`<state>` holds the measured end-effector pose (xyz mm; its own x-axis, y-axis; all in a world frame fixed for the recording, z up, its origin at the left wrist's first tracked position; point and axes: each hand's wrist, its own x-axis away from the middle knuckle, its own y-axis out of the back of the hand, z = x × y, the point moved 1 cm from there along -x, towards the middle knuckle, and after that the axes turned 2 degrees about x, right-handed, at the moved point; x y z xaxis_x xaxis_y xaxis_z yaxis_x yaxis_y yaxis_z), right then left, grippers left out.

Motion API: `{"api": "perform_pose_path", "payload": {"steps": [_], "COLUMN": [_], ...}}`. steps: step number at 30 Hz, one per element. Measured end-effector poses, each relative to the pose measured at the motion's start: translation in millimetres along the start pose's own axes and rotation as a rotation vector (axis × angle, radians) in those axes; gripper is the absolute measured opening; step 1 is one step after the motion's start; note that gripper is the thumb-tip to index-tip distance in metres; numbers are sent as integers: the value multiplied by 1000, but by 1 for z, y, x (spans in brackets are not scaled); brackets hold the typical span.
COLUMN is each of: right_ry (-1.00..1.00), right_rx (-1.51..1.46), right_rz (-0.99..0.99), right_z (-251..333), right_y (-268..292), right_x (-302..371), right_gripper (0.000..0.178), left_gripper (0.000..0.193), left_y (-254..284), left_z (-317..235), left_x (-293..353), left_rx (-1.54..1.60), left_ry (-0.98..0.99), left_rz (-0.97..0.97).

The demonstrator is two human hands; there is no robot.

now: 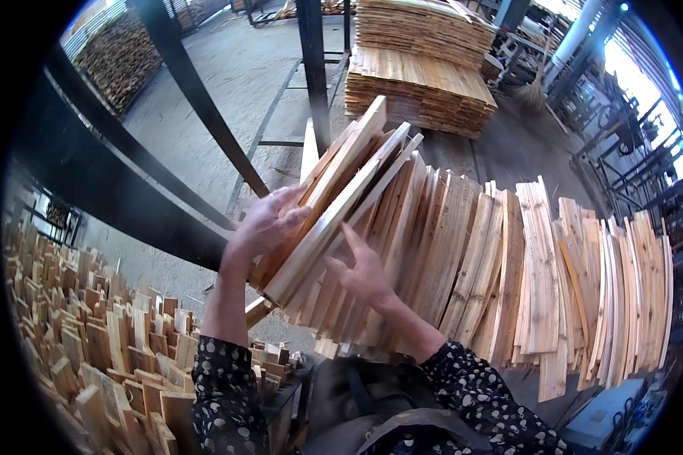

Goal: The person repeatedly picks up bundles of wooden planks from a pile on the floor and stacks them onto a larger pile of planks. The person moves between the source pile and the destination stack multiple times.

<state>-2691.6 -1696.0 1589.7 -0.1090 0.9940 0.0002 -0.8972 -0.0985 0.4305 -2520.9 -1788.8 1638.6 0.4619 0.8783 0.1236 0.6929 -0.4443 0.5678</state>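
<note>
In front of me a few pale wooden boards lean to the right at the left end of a long row of boards. My left hand grips these boards from their left side, its fingers bent against the outer one. On their right side is my right hand, its index finger stretched out and thumb apart, close to the boards' right face. Whether its fingertips touch the wood is hard to tell. The row of upright boards runs off to the right, packed side by side, some with knots.
Dark metal posts rise on the left and ahead. Many short wood pieces stand crowded at the lower left. Beyond the row is a tall stack of boards. A broom leans at the far right, near metal frames.
</note>
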Motion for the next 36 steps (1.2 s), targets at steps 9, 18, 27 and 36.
{"api": "perform_pose_path", "payload": {"steps": [9,18,27,36], "right_ry": [-268,-121,-8,-186], "right_rx": [-407,-639,-1,257], "right_rz": [-388,-616,-576,-284], "right_z": [-35,-53,-21,-36], "right_y": [-7,-15,-6,9], "right_x": [-14,-28,-51,-91], "right_gripper": [86,71,75,70], "left_gripper": [77,61,66,79], "left_y": [2,-11,2,-4], "left_z": [-15,-42,0,-25], "left_x": [-3,-6,-13,-20], "left_rx": [-450,-576,-471,-517], "left_ry": [186,122,55,82], "left_rz": [168,198,94,155]}}
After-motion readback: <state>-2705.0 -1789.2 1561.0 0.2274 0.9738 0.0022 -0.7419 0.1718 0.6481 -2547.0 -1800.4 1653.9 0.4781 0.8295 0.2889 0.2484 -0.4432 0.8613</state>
